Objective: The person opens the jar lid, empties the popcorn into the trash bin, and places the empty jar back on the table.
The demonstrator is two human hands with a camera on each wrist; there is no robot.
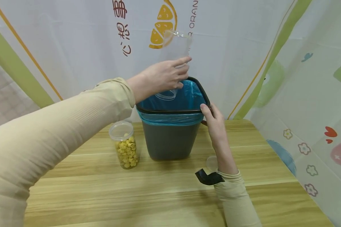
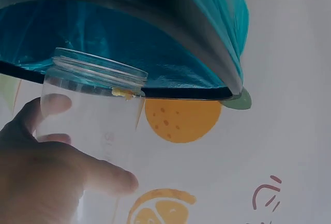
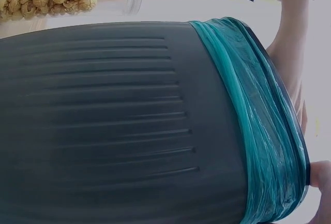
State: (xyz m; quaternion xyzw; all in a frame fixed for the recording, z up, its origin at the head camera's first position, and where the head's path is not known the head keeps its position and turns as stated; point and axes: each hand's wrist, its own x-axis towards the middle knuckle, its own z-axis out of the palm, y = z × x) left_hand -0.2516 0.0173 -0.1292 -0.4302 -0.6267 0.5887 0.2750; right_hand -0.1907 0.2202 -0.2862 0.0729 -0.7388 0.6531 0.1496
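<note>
My left hand [image 1: 169, 75] grips a clear plastic jar [image 2: 93, 110] turned upside down, its threaded mouth over the trash can. A small yellow popcorn piece [image 2: 123, 93] clings inside near the mouth in the left wrist view. The grey trash can [image 1: 170, 142] has a black rim and a blue bag liner [image 1: 173, 119] folded over its edge. With thumb and fingers my right hand [image 1: 216, 123] holds the rim at its right side. What lies at the bottom of the trash can is hidden.
Left of the trash can stands a second clear jar holding yellow popcorn [image 1: 127, 151]. A clear round lid [image 1: 212, 163] lies on the wooden table [image 1: 147, 195] beside my right wrist. A printed curtain [image 1: 230, 47] hangs behind the table and along its right side.
</note>
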